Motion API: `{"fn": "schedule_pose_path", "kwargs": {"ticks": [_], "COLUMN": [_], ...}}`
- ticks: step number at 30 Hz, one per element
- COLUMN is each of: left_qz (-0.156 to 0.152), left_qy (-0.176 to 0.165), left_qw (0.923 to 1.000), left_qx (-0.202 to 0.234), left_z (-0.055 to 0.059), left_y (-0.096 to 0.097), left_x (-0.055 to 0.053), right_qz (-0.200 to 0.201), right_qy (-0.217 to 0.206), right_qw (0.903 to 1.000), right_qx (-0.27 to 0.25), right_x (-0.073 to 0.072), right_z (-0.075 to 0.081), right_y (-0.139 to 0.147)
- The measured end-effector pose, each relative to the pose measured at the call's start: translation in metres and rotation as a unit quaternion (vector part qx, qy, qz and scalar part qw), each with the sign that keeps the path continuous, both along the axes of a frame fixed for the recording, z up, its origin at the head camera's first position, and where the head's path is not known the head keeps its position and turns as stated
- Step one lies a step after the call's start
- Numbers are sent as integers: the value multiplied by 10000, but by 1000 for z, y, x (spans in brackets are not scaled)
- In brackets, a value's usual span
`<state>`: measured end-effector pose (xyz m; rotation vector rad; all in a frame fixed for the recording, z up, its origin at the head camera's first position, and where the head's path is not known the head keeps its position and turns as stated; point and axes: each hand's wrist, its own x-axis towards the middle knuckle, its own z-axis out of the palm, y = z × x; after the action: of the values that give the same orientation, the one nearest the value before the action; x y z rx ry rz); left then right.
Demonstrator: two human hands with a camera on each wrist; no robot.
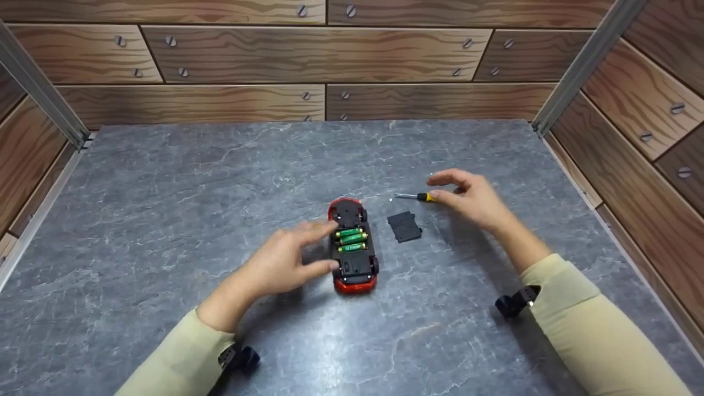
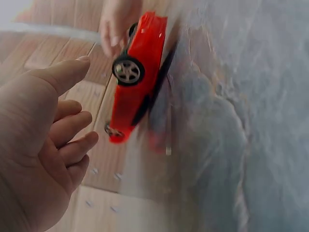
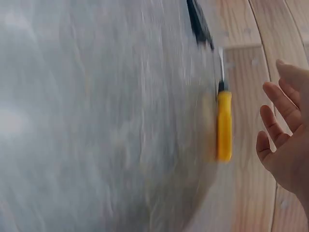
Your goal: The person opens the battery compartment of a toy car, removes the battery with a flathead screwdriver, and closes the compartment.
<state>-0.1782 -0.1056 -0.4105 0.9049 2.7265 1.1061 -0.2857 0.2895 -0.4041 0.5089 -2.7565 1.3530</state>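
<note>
A red toy car (image 1: 355, 264) lies on its roof, its black underside up. Three green batteries (image 1: 352, 238) show in its uncovered compartment. My left hand (image 1: 278, 258) is at the car's left side, thumb and forefinger apart; the left wrist view shows a gap between the fingers and the car (image 2: 140, 72). To the right of the car lies a black battery cover (image 1: 405, 226). My right hand (image 1: 476, 201) hovers by a screwdriver (image 1: 407, 196), overlapping its yellow handle (image 3: 224, 125) in the head view. In the right wrist view the loosely bent fingers are off the handle.
A tiny bright piece (image 1: 391, 199) lies at the screwdriver's tip. Wood-patterned panels (image 1: 324, 55) wall in the grey marbled table (image 1: 192, 181) at the back and sides. Each sleeve carries a dark wrist camera (image 1: 511, 305).
</note>
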Motion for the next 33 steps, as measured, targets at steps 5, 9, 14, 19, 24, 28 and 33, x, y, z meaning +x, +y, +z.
{"fn": "schedule_pose_path", "kwargs": {"ticks": [5, 9, 14, 19, 24, 28, 33], "left_qz": [-500, -871, -1081, -1164, -1223, -1233, -1180], "left_qy": [578, 1109, 1550, 1668, 1764, 1840, 1859], "left_qw": [9930, 9809, 9681, 9602, 9532, 9503, 9519], "left_qx": [-900, -1340, -1644, -1916, -2131, -2188, -2131], "left_z": [10, 11, 7, 4, 2, 1, 2], "left_y": [7, 12, 15, 17, 17, 17, 14], "left_x": [16, 24, 29, 32, 35, 36, 36], "right_qz": [532, 1096, 1748, 2071, 2118, 2166, 2164], "right_qy": [345, 869, 1183, 1238, 1001, 879, 910], "right_qw": [9973, 9875, 9726, 9608, 9567, 9529, 9503], "right_qx": [379, 723, 974, 1362, 1726, 1935, 2044], "right_x": [14, 21, 24, 27, 29, 30, 31], "right_z": [5, 4, -2, -8, -9, -9, -9], "right_y": [-26, -44, -64, -79, -88, -90, -89]}}
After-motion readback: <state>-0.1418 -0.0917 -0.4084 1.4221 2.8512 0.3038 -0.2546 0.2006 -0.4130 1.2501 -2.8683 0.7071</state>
